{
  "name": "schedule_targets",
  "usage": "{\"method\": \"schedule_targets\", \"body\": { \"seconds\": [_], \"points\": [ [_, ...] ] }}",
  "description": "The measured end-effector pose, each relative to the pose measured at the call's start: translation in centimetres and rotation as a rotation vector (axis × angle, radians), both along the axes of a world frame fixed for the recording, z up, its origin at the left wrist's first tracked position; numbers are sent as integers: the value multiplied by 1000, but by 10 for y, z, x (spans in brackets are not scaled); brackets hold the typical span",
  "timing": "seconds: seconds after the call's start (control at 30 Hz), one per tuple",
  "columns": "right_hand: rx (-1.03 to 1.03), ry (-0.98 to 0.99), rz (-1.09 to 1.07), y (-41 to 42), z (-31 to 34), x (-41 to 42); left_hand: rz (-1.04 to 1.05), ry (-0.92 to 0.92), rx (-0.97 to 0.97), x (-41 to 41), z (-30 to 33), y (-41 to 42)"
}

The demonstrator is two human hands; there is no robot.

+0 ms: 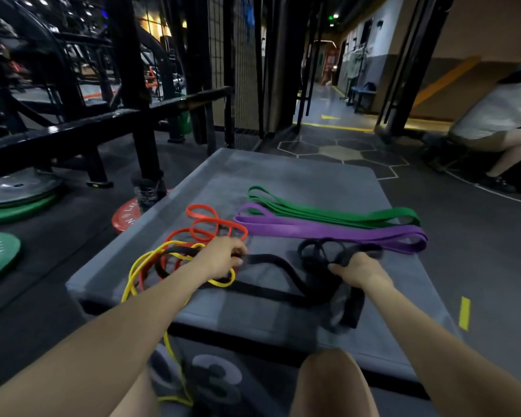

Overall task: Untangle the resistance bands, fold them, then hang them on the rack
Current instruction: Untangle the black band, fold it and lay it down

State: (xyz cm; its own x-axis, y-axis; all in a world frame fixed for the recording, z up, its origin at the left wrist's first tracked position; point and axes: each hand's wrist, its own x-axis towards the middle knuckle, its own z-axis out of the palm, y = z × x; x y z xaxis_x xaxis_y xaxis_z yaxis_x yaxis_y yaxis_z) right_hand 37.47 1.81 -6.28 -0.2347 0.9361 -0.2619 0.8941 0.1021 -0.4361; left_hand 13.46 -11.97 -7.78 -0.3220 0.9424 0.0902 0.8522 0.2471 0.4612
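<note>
While arms reach forward, both hands (223,256) (358,267) clenched around the black band (278,266), knuckles up.

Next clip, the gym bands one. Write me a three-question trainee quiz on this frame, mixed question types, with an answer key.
1. True or false: the green band and the purple band lie folded side by side on the grey mat.
2. Which band do both the left hand and the right hand grip?
A. yellow band
B. black band
C. orange band
3. Fill in: the yellow band hangs over the mat's near ____.

Key:
1. True.
2. B.
3. Edge.
</note>
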Motion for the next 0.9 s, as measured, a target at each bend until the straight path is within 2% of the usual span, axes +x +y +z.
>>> {"method": "schedule_targets", "body": {
  "seconds": [0.13, 0.2, 0.23, 0.4, 0.57, 0.67, 0.8, 0.9],
  "points": [
    [426, -141, -35, -16, 15, 1, 8, 34, -29, -4, -6, -3],
    [636, -159, 112, -23, 19, -7, 16, 44, -13, -7, -7, -6],
    [665, -147, 210, -26, 20, -15, 22, 44, 1, -9, -7, -8],
    [414, 118, 526, -53, 7, -73, 50, 19, 149, -21, -5, -29],
    [264, 165, 653, -76, -18, -128, 113, 78, 274, -35, -9, -66],
    [247, 200, 690, -81, -36, -147, 173, 80, 225, -47, -23, -87],
    [248, 216, 678, -76, -50, -158, 214, 24, -49, -58, -41, -105],
    [275, 295, 643, -73, -45, -158, 242, 71, -103, -55, -44, -101]
  ]
}}
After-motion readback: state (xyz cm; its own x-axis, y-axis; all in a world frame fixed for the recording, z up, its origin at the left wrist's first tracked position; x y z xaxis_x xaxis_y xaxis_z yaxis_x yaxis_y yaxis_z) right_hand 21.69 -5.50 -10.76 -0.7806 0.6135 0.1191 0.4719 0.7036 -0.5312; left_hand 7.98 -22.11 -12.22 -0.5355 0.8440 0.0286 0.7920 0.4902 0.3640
